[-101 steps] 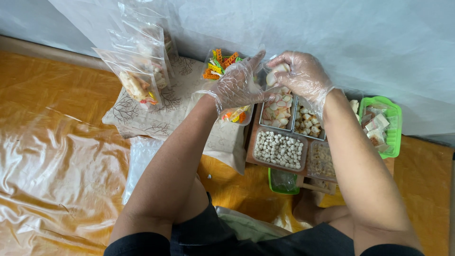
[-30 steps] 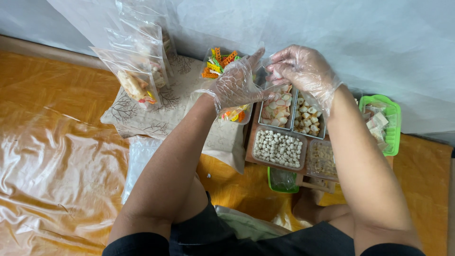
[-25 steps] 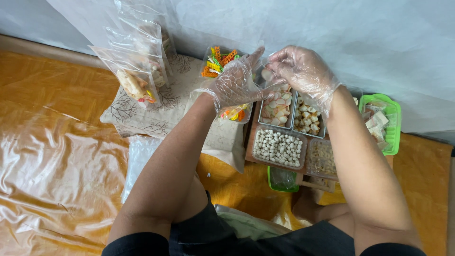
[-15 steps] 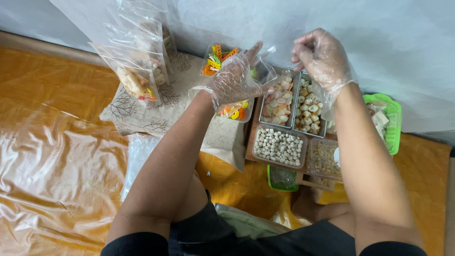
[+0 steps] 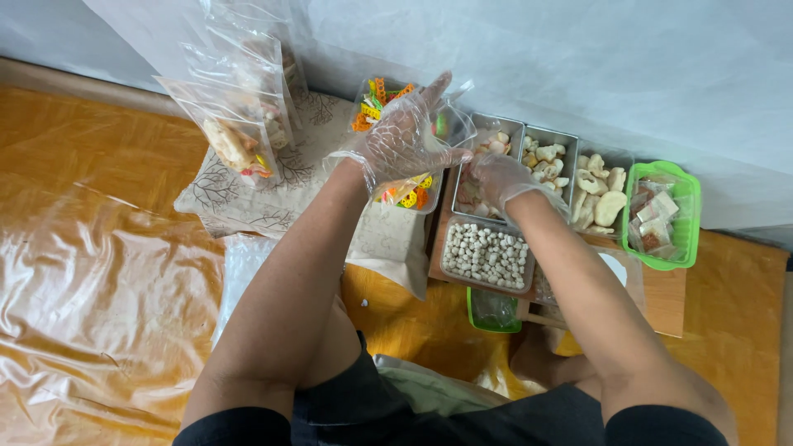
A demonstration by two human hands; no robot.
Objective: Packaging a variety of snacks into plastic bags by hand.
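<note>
Left hand: the left hand (image 5: 405, 136), in a thin clear glove, sits at upper centre of the frame, its fingers (image 5: 435, 87) spread and slightly curled around the mouth of a small clear plastic bag (image 5: 453, 124), which it holds open.
Right hand: the right hand (image 5: 500, 177), also gloved, is just right of the left hand and lower, reaching into a metal tray (image 5: 487, 169); its fingers are bent down into the snacks, and whether they pinch a piece cannot be told.
Small clear plastic bag: held above the trays, just left of the metal tray, touching the left hand.
Colourful snacks: a clear tub of orange, yellow and green pieces (image 5: 380, 95) lies under and behind the left hand.
Other trays: to the right, a tray of pale puffed crackers (image 5: 599, 194) and a green basket (image 5: 684, 215) of wrapped squares; below, a clear box of small white balls (image 5: 486, 254).
Filled bags: standing bags of mixed snacks (image 5: 235, 140) at upper left, on a patterned brown paper sheet (image 5: 248, 194).
Floor: covered by glossy orange-toned plastic sheeting (image 5: 99, 289) at left.
</note>
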